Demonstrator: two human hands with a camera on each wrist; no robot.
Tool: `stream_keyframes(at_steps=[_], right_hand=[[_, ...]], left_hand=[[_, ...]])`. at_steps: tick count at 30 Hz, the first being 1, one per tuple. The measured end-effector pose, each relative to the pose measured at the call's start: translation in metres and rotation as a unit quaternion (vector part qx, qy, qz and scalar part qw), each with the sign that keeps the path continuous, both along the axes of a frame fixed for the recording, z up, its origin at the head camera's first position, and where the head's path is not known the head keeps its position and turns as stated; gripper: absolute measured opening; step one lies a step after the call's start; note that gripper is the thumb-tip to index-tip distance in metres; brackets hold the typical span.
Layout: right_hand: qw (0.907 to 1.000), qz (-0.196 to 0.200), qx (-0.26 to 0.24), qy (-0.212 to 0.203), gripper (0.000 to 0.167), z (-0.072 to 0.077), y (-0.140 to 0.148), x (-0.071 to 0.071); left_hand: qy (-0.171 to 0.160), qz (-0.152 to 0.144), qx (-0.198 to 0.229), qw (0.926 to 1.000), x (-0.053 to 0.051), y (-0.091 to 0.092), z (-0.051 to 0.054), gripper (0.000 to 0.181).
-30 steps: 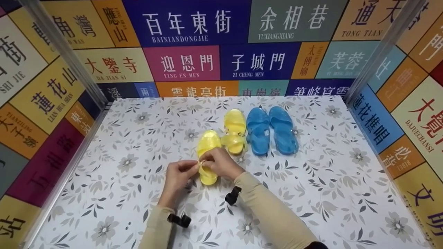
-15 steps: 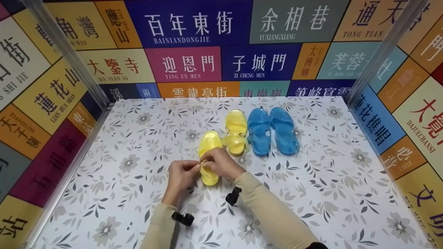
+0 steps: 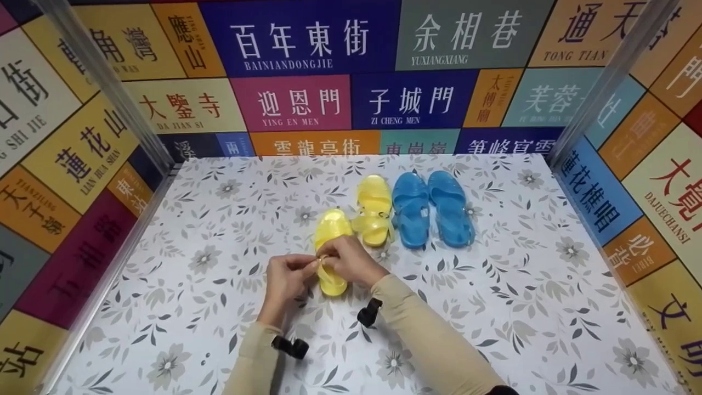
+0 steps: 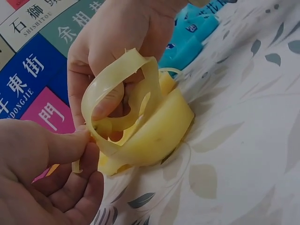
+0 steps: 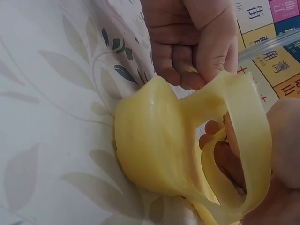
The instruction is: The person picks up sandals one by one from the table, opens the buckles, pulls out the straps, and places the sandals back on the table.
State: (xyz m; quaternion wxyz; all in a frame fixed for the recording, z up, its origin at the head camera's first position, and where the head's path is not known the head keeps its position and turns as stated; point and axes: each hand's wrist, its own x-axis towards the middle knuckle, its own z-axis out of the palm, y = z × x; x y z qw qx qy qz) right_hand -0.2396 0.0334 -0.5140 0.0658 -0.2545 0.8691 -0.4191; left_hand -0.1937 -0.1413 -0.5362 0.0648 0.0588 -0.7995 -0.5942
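Note:
A yellow jelly sandal (image 3: 333, 280) lies toe-away on the patterned table, under both hands. At its left side my left hand (image 3: 285, 280) pinches the end of the ankle strap (image 4: 77, 166) between thumb and index finger. My right hand (image 3: 351, 258) reaches over the sandal from the right, its curled fingers inside the strap loop (image 4: 93, 89), holding the strap side by the left fingertips. The fastening itself is mostly hidden by the fingers. In the right wrist view, the sandal's heel (image 5: 150, 136) rests on the table and the strap arches above it.
The matching yellow sandal (image 3: 374, 189) stands just beyond, to the right. Beside it are two blue sandals (image 3: 410, 186), side by side. Lettered panels (image 3: 296, 101) wall the floral-covered table (image 3: 230, 230) at the back and on both sides.
Both hands stay at the sandal's strap with barely any finger movement. The head view shifts slightly, so everything appears a little farther right and lower.

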Motion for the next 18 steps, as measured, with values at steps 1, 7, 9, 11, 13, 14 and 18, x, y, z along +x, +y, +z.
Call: stream_keyframes(at_steps=[1,7,9,11,13,14,18], right_hand=[[1.0,0.0,0.001,0.003,0.02,0.0,0.0,0.0],[1.0,0.001,0.004,-0.004,0.023,0.001,-0.001,0.001],[1.0,0.001,0.001,-0.007,0.022,0.001,0.0,0.001],[1.0,0.002,-0.001,-0.008,0.021,0.0,0.002,0.0],[1.0,0.005,0.0,-0.004,0.02,-0.001,0.003,0.0],[1.0,0.006,0.002,-0.004,0.02,-0.001,0.004,-0.001],[0.9999,0.008,0.008,0.001,0.018,-0.002,0.005,-0.002]], left_hand=[[-0.002,0.005,0.008,1.0,0.0,0.001,0.0,0.008],[-0.011,0.018,0.048,0.9986,-0.001,0.002,-0.002,0.009],[-0.015,0.011,0.055,0.9983,-0.001,0.001,-0.003,0.009],[-0.018,-0.001,0.061,0.9979,-0.001,-0.001,-0.003,0.01],[-0.017,-0.017,0.061,0.9979,-0.001,-0.003,-0.003,0.012],[-0.015,-0.024,0.06,0.9978,-0.001,-0.005,-0.004,0.012],[-0.005,-0.04,0.042,0.9983,0.001,-0.01,-0.006,0.013]])
